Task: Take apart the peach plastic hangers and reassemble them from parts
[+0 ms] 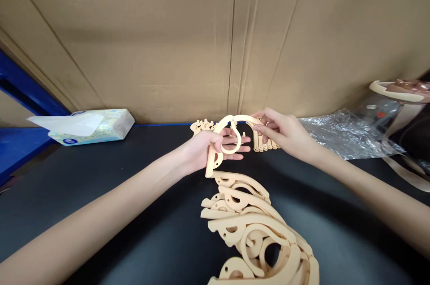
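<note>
Here, your left hand (201,148) and right hand (284,132), set apart, both pinch one cream, curved plastic hanger (232,118) beyond a loose cream hanger pile (250,220).

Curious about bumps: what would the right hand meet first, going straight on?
Probably the left hand: the right hand points toward it across the beige hanger both hold; depth is unclear.

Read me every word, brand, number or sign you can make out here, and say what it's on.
No text is legible.
Tissue pack: a round blue logo, too small and blurred to read.
Clear plastic wrap: white and red marks show around its far end, too blurred to read; I can't tell whether they're printed on it.
Held folding hanger and nearby hanger pile: no lettering visible.
</note>
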`<move>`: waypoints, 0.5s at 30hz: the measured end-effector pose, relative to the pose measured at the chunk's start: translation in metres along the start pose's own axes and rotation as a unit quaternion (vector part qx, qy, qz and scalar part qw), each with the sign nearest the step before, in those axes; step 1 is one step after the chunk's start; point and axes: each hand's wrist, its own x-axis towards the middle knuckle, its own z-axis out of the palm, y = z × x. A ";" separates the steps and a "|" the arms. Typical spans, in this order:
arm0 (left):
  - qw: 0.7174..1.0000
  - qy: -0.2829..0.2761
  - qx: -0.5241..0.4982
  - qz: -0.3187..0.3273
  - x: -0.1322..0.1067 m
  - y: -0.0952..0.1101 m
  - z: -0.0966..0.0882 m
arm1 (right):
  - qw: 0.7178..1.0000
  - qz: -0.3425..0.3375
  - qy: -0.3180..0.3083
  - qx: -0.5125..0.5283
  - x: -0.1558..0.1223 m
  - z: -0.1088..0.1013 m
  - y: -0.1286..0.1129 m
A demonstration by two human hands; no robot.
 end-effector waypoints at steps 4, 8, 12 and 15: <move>1.000 -0.020 -0.017 -0.008 -0.007 0.006 0.006 | 0.948 -0.062 0.057 -0.308 -0.003 0.001 0.001; 0.996 -0.051 -0.007 -0.067 -0.011 0.009 0.008 | 0.895 -0.116 0.063 -0.425 -0.007 0.007 0.002; 0.992 -0.059 0.036 -0.110 -0.012 0.013 0.008 | 0.891 -0.137 0.040 -0.432 -0.011 0.011 -0.002; 0.991 -0.023 0.089 -0.098 -0.014 0.014 0.010 | 0.940 -0.072 -0.009 -0.332 -0.010 0.012 -0.009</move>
